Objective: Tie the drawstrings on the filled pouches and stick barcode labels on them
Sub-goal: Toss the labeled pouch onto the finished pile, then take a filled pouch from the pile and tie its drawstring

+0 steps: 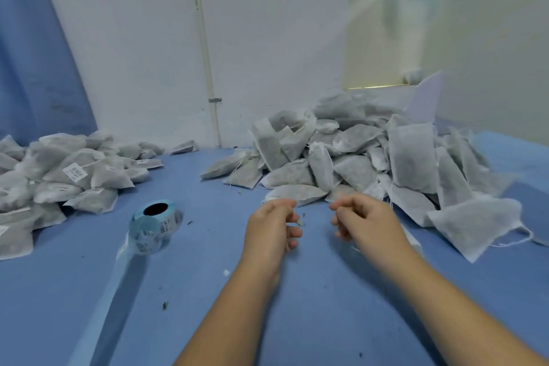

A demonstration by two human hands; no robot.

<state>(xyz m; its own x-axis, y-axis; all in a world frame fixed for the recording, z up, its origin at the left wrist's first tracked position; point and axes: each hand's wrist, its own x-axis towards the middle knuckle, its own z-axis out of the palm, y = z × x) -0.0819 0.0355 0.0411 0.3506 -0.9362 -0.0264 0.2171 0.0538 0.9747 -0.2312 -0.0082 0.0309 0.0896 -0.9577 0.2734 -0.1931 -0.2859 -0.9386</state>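
Pouches (353, 171) heaped right; label roll (156, 224) left; left hand (273, 226), right hand (367, 221): grip curled (contents unclear).

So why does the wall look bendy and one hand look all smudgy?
Head view: the wide-angle lens curves the wall pipe; the right hand is smeared by motion, the left hand is sharper; the opening at top right looks blurry and washed out.

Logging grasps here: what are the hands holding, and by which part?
Cannot tell: left hand and right hand have curled fingers as if pinching, but blur shows nothing clearly in them.
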